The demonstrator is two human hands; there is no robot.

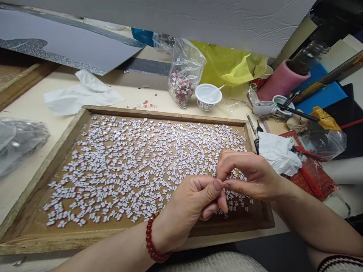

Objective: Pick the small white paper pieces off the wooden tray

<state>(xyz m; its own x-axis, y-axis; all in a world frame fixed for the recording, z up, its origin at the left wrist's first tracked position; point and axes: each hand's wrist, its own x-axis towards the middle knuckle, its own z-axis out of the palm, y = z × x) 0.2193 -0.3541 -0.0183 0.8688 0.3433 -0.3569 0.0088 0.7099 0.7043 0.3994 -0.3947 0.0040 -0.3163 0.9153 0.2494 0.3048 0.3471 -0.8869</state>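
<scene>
A shallow wooden tray (65, 139) lies in front of me, covered with several small white-pink pieces (127, 166) spread over its brown floor. My left hand (187, 207), with a red bead bracelet (151, 240) on the wrist, hovers over the tray's near right part with fingers curled and thumb pressed to fingertips. My right hand (249, 175) meets it from the right, its fingers pinched against the left thumb. Whatever the fingertips hold is too small to make out.
Behind the tray stand a clear bag of red-white pieces (183, 79), a small white cup (208, 96), a yellow bag (229, 64) and a pink roll (280, 81). Crumpled tissue (278, 151) and tools lie at right. White paper (82, 94) lies at left.
</scene>
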